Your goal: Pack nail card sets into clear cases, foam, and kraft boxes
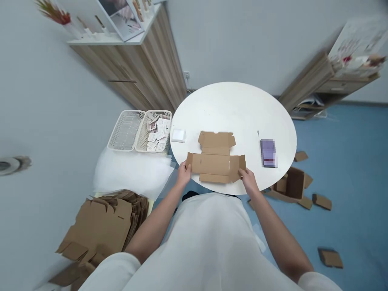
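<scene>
An unfolded brown cardboard box blank [215, 163] lies over the near part of the round white table [236, 107], its flaps spread out. My left hand [184, 173] grips the blank's left side flap between thumb and fingers. At the opposite end, my right hand [248, 180] pinches the right side flap. To the left of the blank, a small stack of white square packets [178, 135] sits by the table edge. On the right side rests a purple phone-like object [268, 153], its face pixelated.
Left of the table stand a basket of clear tubes [125, 129] and a basket of printed packets [157, 135]. Below them are translucent white sheets [130, 171] and stacked flat cardboard [103, 222]. An open carton [295, 184] and folded boxes [331, 258] lie on the blue floor.
</scene>
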`<state>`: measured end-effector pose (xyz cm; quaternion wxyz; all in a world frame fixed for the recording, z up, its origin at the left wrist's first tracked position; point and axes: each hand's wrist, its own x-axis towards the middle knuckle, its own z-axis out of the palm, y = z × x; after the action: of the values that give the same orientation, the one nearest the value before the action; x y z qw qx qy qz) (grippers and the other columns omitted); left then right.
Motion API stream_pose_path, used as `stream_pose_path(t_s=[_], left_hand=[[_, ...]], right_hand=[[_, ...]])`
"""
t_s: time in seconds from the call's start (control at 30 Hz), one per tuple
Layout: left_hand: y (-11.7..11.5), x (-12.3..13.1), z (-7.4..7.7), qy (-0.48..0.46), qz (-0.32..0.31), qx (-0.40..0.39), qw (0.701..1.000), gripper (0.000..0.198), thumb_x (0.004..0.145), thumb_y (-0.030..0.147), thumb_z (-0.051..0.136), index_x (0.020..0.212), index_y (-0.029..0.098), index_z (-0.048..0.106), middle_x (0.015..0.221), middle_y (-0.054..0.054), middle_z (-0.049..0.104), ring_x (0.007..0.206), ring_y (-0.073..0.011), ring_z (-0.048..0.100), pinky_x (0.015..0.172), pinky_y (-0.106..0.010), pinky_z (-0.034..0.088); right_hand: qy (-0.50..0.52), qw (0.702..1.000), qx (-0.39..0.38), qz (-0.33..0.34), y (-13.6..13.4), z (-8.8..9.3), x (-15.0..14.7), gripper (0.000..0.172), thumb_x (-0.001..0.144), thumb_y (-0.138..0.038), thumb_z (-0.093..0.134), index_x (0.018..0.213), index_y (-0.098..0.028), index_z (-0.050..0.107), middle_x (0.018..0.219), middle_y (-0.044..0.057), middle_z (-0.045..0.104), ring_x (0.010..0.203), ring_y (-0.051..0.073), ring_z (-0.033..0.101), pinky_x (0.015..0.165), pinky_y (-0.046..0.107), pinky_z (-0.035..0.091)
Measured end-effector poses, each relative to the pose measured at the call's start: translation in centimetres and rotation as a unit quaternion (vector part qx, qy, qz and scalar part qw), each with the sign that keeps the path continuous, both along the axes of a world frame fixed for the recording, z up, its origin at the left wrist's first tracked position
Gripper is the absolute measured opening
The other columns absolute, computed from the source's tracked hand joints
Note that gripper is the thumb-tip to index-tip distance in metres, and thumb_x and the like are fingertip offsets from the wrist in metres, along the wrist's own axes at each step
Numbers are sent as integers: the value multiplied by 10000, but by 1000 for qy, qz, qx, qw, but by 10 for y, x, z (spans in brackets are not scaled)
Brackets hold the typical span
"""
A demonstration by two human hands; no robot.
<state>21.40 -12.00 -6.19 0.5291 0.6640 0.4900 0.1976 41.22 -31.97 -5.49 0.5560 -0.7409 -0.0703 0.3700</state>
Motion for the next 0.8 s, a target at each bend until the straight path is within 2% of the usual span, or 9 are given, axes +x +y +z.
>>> stream_pose_path(t_s=[0.07, 0.2, 0.37, 0.53, 0.6, 0.67, 0.73, 0.8], left_hand=[[-1, 11, -8, 29, -10, -35, 999, 306, 761, 246, 465, 1026, 139, 577, 1002, -83, 624, 927, -205, 574, 805, -347, 449], [0, 26, -20, 28, 12, -125, 992, 295, 722, 263, 495, 972, 147, 600, 913, -60, 648, 825, -186, 598, 732, -324, 475], [12, 32, -29, 36, 33, -160, 986, 342, 624, 122, 511, 951, 142, 606, 906, -56, 652, 819, -170, 603, 760, -322, 476], [20, 34, -35, 96, 4, -73, 993, 426, 630, 82, 520, 1053, 115, 545, 1009, -103, 613, 880, -179, 593, 831, -348, 456], [18, 35, -32, 144, -1, -12, 990, 501, 664, 152, 559, 1155, 106, 467, 1106, -146, 553, 932, -206, 575, 848, -383, 445], [11, 35, -23, 179, -3, 93, 980, 644, 682, 269, 603, 1255, 109, 357, 1235, -183, 438, 1075, -249, 494, 915, -422, 391], [-1, 35, -12, 187, -55, 197, 961, 731, 667, 359, 635, 1288, 145, 313, 1308, -171, 356, 1227, -281, 335, 990, -452, 298], [-15, 35, 0, 192, -155, 256, 935, 771, 625, 424, 668, 1275, 167, 340, 1371, -174, 262, 1273, -314, 247, 998, -477, 260]], right_hand=[[3, 999, -34, 25, -9, -11, 11, 221, 661, -289, 494, 800, -155, 601, 742, 35, 635, 690, 182, 572, 608, 296, 453], [-70, 992, -90, 56, -17, -28, 28, 286, 635, -245, 492, 890, -164, 594, 871, 51, 640, 733, 181, 569, 640, 301, 443], [-132, 974, -163, 85, -15, -40, 42, 376, 659, -239, 475, 1024, -191, 553, 916, 55, 630, 759, 185, 560, 659, 306, 431], [-159, 957, -200, 139, -11, -42, 43, 404, 682, -229, 457, 1079, -194, 526, 886, 67, 606, 774, 212, 549, 669, 332, 427], [-195, 949, -208, 133, -13, -37, 43, 490, 680, -254, 488, 1163, -173, 475, 972, 101, 570, 885, 248, 526, 746, 374, 420], [-232, 942, -209, 120, -14, -29, 47, 618, 669, -300, 540, 1252, -158, 393, 1099, 135, 504, 1029, 286, 461, 851, 424, 378], [-259, 938, -198, 120, -11, -19, 56, 681, 675, -346, 560, 1296, -173, 339, 1195, 137, 440, 1111, 296, 403, 918, 453, 331], [-268, 937, -170, 147, 0, -10, 70, 624, 711, -369, 531, 1288, -210, 356, 1215, 111, 437, 1108, 276, 414, 933, 454, 328]])
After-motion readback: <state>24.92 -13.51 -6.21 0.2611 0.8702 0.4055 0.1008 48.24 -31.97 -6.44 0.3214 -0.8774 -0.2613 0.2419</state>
